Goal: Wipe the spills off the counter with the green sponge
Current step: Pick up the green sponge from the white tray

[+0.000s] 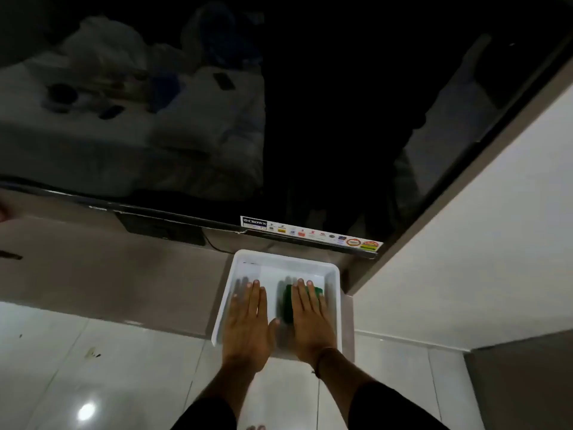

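Observation:
The green sponge point(289, 305) lies inside a white tray point(285, 254) that stands on the grey counter point(108, 274) just below a TV. My right hand point(310, 324) lies flat on top of the sponge, fingers stretched over it and thumb along its left side, so only the sponge's left part and far corner show. Beside it in the tray, my left hand point(248, 321) rests flat with its palm down and nothing in it. A dark smear point(11, 255) marks the counter at the far left. Both hands are slightly blurred.
A large black TV point(279, 119) with a sticker strip point(310, 234) hangs over the counter's back. To the right a white wall point(465, 243) closes off the tray. Glossy white floor tiles point(124, 367) with small dark specks point(93, 353) lie in front.

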{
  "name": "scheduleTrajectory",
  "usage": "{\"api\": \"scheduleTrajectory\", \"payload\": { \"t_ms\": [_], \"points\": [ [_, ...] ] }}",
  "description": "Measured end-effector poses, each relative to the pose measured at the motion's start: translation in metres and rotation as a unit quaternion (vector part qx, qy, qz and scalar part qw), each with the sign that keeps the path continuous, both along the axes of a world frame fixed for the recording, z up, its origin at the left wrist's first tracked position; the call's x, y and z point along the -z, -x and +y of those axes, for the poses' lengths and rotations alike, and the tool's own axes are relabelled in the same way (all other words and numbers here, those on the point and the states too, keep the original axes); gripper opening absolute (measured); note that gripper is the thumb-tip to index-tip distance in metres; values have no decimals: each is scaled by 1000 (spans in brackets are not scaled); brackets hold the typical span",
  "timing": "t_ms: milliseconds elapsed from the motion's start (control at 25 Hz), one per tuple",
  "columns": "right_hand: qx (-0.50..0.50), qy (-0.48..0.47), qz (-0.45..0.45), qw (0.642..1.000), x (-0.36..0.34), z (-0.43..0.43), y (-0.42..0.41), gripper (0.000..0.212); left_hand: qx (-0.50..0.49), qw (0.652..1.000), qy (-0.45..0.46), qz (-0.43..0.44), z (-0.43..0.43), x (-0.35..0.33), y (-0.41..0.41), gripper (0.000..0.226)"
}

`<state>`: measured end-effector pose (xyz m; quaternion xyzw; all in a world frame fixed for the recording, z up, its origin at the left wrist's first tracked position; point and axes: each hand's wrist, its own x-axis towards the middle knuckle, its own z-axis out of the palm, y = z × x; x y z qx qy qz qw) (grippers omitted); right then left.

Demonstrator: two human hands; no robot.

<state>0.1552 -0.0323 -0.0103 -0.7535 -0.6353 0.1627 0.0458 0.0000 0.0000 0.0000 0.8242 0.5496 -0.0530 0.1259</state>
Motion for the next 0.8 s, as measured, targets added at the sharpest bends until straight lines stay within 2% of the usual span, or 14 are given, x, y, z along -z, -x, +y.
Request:
{"api": "scheduleTrajectory", "payload": {
  "t_ms": [160, 280, 440, 640, 800],
  "points": [
    [13, 34, -23, 999, 27, 22, -2, 87, 16, 999, -20, -40, 26, 21, 1, 80],
    [29, 26, -16, 999, 41, 22, 2, 86, 60, 998, -22, 4, 31, 28, -2, 81],
    [33, 14, -5, 999, 45, 17, 0, 87, 72, 997, -38, 2, 33, 25, -7, 81],
    [51, -43, 2, 998, 12, 1, -6, 77, 79, 996, -39, 23, 26, 0, -13, 81],
    [83, -85, -17, 993, -24, -46, -32, 87, 115, 993, -28, 11, -4, -37, -43, 83]
  ]
}}
